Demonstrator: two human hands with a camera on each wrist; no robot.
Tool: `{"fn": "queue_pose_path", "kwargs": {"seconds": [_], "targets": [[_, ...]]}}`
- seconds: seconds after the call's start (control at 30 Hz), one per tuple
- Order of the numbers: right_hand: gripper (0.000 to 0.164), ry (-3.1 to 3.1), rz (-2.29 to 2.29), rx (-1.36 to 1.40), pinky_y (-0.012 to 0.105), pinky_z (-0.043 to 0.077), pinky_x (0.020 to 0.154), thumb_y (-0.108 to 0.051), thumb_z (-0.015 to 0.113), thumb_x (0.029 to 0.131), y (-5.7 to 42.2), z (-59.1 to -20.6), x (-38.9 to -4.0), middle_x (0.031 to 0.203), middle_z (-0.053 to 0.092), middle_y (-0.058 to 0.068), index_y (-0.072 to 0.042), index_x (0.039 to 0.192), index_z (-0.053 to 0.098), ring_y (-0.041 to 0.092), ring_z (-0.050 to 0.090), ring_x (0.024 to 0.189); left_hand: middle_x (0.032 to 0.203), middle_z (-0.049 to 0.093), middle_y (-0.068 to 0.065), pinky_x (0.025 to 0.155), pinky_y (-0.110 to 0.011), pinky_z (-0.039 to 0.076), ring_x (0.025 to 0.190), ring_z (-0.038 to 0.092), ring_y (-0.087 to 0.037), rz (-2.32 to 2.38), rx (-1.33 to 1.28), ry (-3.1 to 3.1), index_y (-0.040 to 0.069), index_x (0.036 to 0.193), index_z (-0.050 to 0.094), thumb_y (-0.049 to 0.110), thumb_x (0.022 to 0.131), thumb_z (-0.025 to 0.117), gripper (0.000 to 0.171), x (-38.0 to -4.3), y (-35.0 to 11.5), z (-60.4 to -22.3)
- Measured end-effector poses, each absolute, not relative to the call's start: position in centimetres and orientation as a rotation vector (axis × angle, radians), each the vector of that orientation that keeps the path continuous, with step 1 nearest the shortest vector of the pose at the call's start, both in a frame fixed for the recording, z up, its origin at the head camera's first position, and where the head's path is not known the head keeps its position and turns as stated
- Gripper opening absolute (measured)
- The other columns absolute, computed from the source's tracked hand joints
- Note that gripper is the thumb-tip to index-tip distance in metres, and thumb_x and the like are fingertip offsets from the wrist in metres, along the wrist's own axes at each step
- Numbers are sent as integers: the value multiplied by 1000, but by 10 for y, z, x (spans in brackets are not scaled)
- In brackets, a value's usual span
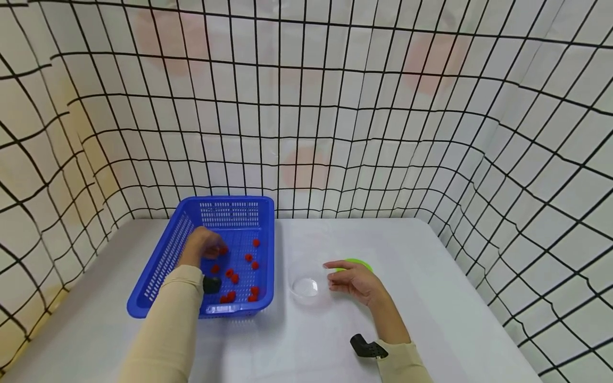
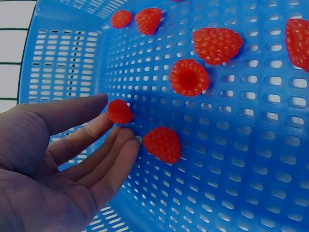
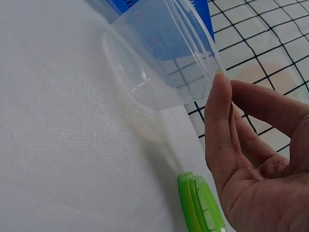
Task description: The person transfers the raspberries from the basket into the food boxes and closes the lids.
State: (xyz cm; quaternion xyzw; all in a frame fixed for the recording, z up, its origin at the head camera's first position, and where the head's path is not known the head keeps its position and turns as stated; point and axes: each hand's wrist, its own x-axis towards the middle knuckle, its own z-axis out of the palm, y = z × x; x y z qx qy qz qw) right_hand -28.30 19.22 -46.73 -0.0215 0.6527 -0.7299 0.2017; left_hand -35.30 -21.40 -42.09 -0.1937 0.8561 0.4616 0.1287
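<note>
In the blue basket, my left hand reaches down and pinches a red raspberry between thumb and index fingertips. The other fingers stretch out below it. Right by those fingertips lies another raspberry on the perforated floor. A clear plastic container stands on the table to the right of the basket. My right hand is beside it, fingers loosely bent and apart, with fingertips right at the container's rim. A green lid lies below that hand, partly hidden by it in the head view.
Several more raspberries are scattered across the basket floor. Black grid netting with white sheeting behind it encloses the back and sides of the white table. Each wrist carries a small black device.
</note>
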Motion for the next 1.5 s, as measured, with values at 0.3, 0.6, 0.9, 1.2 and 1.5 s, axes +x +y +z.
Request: {"fn": "queue_pose_path", "kwargs": {"seconds": [0.3,0.6,0.9,1.2,1.5], "targets": [[46,1817,-2049,-73,28,63,71,5,70,88,193,-468,-282,84,72,7,12,133,58,14,71,70,78,67,-15,68,-33,63,67,70,-23,1322,-573,2523,-9,98,65,1,87,72,17,-356,-210,-428],[46,1810,-2050,-73,28,63,72,5,69,88,193,-469,-283,85,72,8,12,132,58,15,71,70,87,70,-11,78,-33,63,75,71,-19,1475,-445,2351,-7,108,66,4,95,63,17,-356,-203,-404],[44,1811,-2057,-68,28,63,71,5,70,88,193,-469,-282,85,72,8,11,131,60,15,72,70,103,74,-15,101,-45,55,94,75,-25,1693,-127,2199,-7,118,67,8,96,67,27,-351,-180,-362],[45,1809,-2061,-68,28,63,71,5,69,88,194,-470,-281,84,72,8,11,132,59,15,72,69,113,73,-23,100,-48,55,104,73,-33,1697,186,2031,-14,127,61,3,97,65,35,-344,-140,-335],[43,1833,-2042,-14,29,63,73,4,69,89,191,-469,-281,85,71,7,10,131,60,16,71,70,109,74,-22,91,-44,60,101,74,-40,1488,360,2031,-6,115,72,7,92,73,26,-326,-87,-333]]}}
